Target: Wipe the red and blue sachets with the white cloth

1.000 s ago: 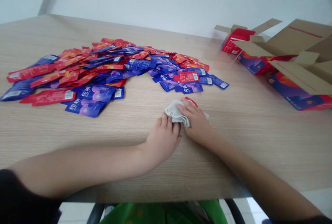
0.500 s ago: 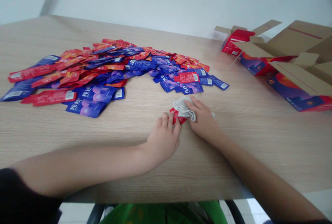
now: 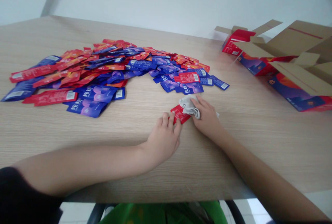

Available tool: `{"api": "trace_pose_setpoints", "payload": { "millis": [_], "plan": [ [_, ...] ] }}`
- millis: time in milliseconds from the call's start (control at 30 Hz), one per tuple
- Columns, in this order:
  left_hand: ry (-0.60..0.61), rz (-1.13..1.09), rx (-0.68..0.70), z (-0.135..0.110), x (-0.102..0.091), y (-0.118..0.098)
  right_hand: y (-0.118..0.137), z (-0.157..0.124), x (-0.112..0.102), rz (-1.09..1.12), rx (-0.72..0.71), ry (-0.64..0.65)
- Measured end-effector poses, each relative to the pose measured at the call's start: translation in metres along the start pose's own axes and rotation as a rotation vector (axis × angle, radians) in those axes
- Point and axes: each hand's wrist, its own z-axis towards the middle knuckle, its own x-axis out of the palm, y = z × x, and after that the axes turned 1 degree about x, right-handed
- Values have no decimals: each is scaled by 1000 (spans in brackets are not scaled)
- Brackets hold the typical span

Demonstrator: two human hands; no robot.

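Where the hands meet: a small red sachet (image 3: 178, 114) lies flat on the pale wood-grain surface (image 3: 259, 154), one end tucked under a crumpled grey-white cloth (image 3: 189, 107).
Just changed: the cloth has slid right along the sachet, baring more of its glossy red face.
Left hand (image 3: 163, 138): open and flat on the surface, fingers slightly apart, their tips at the sachet's near end; it grips nothing.
Right hand (image 3: 206, 119): half-curled over the soft, bunched cloth, with the fingers lying on top; whether it grips the cloth or only presses it, I cannot tell.
Arms: both are bare and reach in from the lower corners, the left one from a black sleeve (image 3: 23, 189).
Nearest pouches: shiny blue pouch (image 3: 86, 108) and long red pouch (image 3: 50, 98), both flat, with white barcode panels.
Heap: a loose, overlapping spread of slippery red, orange and blue sachets (image 3: 109, 68) curves across the surface, thinning toward the hands.
Far right: a cardboard carton (image 3: 295, 40) stands open with its brown flaps splayed, its printed blue-and-red side (image 3: 294, 90) facing the heap; a smaller red box (image 3: 234, 42) sits behind it.
Beyond: a plain white wall (image 3: 155, 2) rises behind the surface.
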Motion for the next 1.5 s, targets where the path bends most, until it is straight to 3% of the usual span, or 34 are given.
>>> {"api": "trace_pose_setpoints", "payload": {
  "millis": [67, 233, 467, 667, 900, 1133, 1333, 1500],
  "plan": [
    [3, 1, -3, 0, 0, 0, 3, -2, 1, -4, -21, -7],
    [44, -19, 2, 0, 0, 0, 25, -8, 3, 2, -243, 94],
    [3, -6, -15, 0, 3, -2, 2, 0, 2, -55, 9, 11],
    [24, -29, -9, 0, 1, -1, 29, -8, 3, -15, -222, 96],
    [-2, -3, -25, 0, 3, -3, 0, 1, 0, -56, 12, 24],
    [6, -41, -23, 0, 0, -2, 25, -7, 3, 5, -193, 106],
    [-17, -8, -12, -1, 4, -2, 1, 2, -1, -27, 38, 28],
    [7, -22, -15, 0, 2, -1, 20, -6, 4, -4, -163, 57]
  ]
}}
